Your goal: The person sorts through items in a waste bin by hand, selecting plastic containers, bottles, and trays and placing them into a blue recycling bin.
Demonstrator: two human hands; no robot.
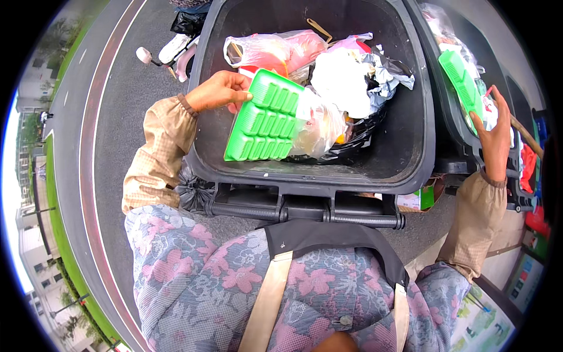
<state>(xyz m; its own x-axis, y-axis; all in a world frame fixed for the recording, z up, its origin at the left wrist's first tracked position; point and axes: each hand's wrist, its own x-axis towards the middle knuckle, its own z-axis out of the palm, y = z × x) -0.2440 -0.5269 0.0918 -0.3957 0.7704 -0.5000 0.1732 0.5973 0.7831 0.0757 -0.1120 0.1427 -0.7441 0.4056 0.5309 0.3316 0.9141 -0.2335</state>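
My left hand [222, 92] grips the upper left corner of a green moulded plastic tray [266, 121], thumb on top. The tray is tilted over the near left part of an open black wheeled bin [407, 145]. Plastic bags [319, 127], crumpled white paper or film [341, 79] and a black bag lie inside the bin. Over a second dark bin on the right is my right hand [495, 125], fingers spread. A second green tray [462, 83] lies in that bin beside my thumb; whether the thumb touches it I cannot tell.
At the upper left a scooter [176, 48] stands close to the bin. Below the bin's hinge bar lie a knotted black bag [193, 189] at left and a cardboard box [422, 198] at right. A wooden stick [525, 134] leans by the right bin. A road [118, 110] runs along the left.
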